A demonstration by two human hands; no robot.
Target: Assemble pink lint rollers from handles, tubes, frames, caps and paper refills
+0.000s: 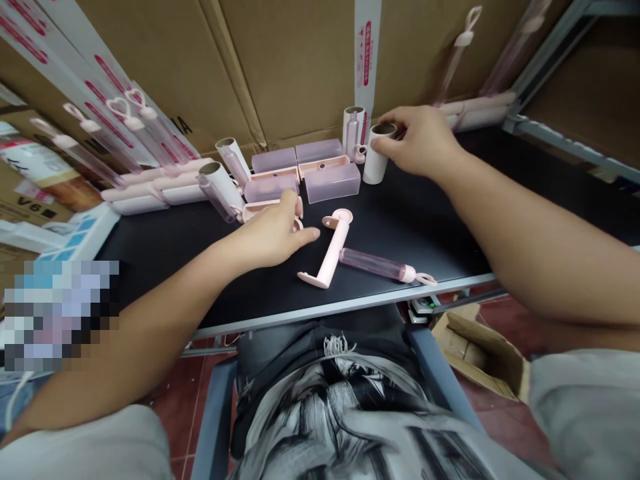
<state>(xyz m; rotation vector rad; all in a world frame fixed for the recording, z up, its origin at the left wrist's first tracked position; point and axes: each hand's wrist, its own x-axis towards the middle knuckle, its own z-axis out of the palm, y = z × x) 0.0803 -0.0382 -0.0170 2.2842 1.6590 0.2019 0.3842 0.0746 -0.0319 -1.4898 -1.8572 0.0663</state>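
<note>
My right hand (425,140) has its thumb and fingers closed round the upper part of a white paper-covered roll (374,165) that stands upright at the back of the black table. My left hand (273,230) is over a pale pink roller frame (254,211), its thumb stretched out to the right and apart from the fingers. The hand hides part of that frame. Right of it lies another pink roller frame (334,257) with bent ends. A clear pink tube handle (375,263) with a loop touches its side.
Translucent purple covers (333,181) stand mid-table, with white rolls (227,187) left of them and a roll with a tube (353,127) behind. Assembled pink lint rollers (170,190) lean on cardboard boxes (295,67). A metal edge (350,303) borders the table; an open carton (480,353) lies below.
</note>
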